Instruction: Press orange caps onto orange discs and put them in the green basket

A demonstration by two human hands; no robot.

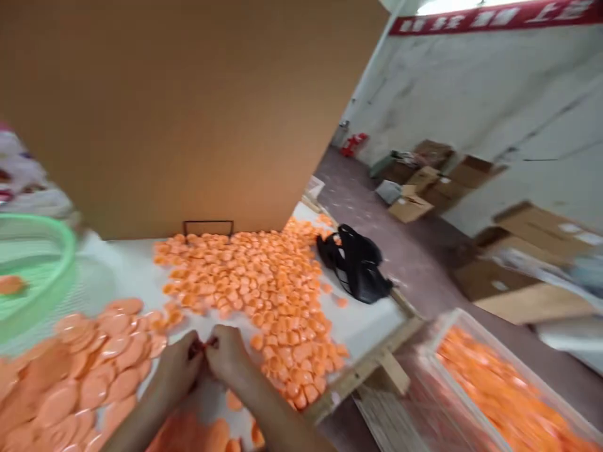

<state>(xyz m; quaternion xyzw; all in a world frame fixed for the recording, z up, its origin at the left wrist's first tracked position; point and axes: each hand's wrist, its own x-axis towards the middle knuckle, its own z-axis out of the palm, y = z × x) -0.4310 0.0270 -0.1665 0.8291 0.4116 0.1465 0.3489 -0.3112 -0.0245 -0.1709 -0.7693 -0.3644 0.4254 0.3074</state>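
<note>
My left hand (pixel 179 363) and my right hand (pixel 227 353) meet low over the white table, fingers pinched together. A reddish-orange bit shows between the fingertips, mostly hidden and too small to name. Flat, round orange discs (pixel 97 384) lie overlapping in a heap to the left of my hands. Beyond and to the right spreads a broad layer of small, cup-shaped orange pieces (pixel 264 282). More orange pieces lie below my wrists, blurred.
A brown cardboard panel (pixel 188 113) rises behind the pieces. The left edge has a green mesh basket (pixel 68 263); a black bag (pixel 360 267) rests at the table's right edge. On the floor at right stand a crate of orange pieces (pixel 499 383) and cardboard boxes (pixel 541 270).
</note>
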